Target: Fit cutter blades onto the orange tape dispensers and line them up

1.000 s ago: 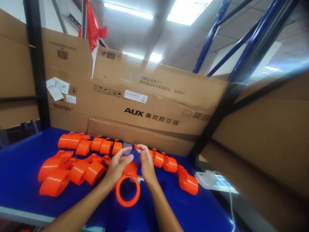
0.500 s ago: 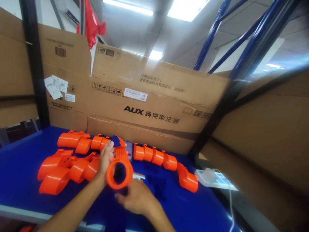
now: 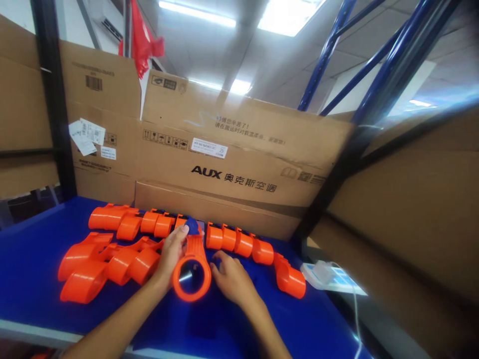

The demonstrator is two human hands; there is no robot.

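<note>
My left hand (image 3: 171, 255) grips an orange plastic part (image 3: 192, 268) with a round ring end facing me; a small dark blue piece (image 3: 193, 227) sits at its far tip under my fingertips. My right hand (image 3: 231, 279) rests on the blue table (image 3: 33, 249) just right of the ring, fingers curled against small dark blue pieces that I cannot make out clearly. Whether it holds one is unclear.
Several more orange parts lie in a row (image 3: 239, 243) along the back and in a pile (image 3: 101, 262) at the left. Big cardboard boxes (image 3: 232, 164) wall the back and right. A white power strip (image 3: 329, 276) lies off the table's right end.
My left hand lifted the orange ring part alone and then lowered it slightly. My right hand let go, dropped to the table, then slid forward beside the ring.
</note>
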